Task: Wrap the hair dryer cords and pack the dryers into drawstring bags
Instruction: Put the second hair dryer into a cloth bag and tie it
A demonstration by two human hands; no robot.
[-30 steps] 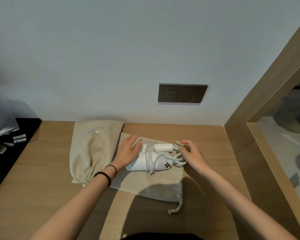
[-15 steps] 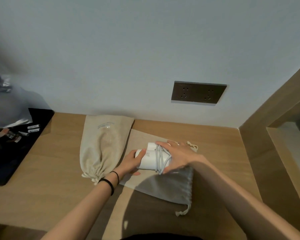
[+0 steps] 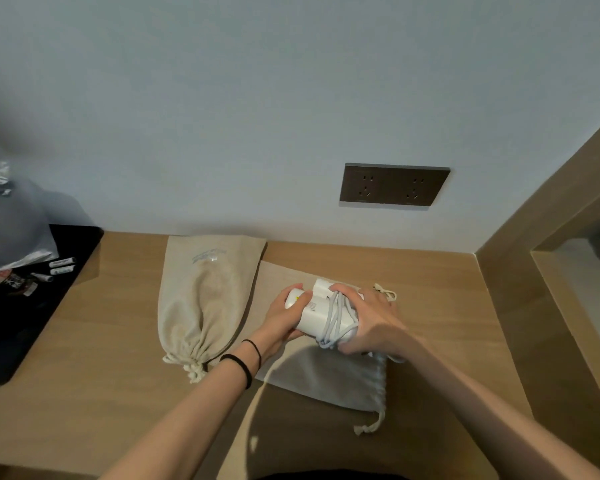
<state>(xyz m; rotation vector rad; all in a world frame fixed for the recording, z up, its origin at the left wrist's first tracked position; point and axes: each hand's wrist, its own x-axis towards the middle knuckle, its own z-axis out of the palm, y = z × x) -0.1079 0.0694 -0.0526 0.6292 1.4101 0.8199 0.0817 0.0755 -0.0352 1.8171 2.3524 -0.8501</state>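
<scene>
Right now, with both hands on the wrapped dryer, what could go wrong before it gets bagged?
1. The cord loops look loose, held only by the right hand; they may unwind from the hair dryer once that grip shifts.
2. The flat bag lies under the dryer while the left hand also grips it; freeing a hand to open the bag could let the dryer slip.

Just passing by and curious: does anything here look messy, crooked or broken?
Nothing is spilled or broken. The cord around the hair dryer sits in loose loops, one sagging below the right hand. The flat bag underneath lies crooked on the desk; the full bag beside it is drawn shut.
</scene>
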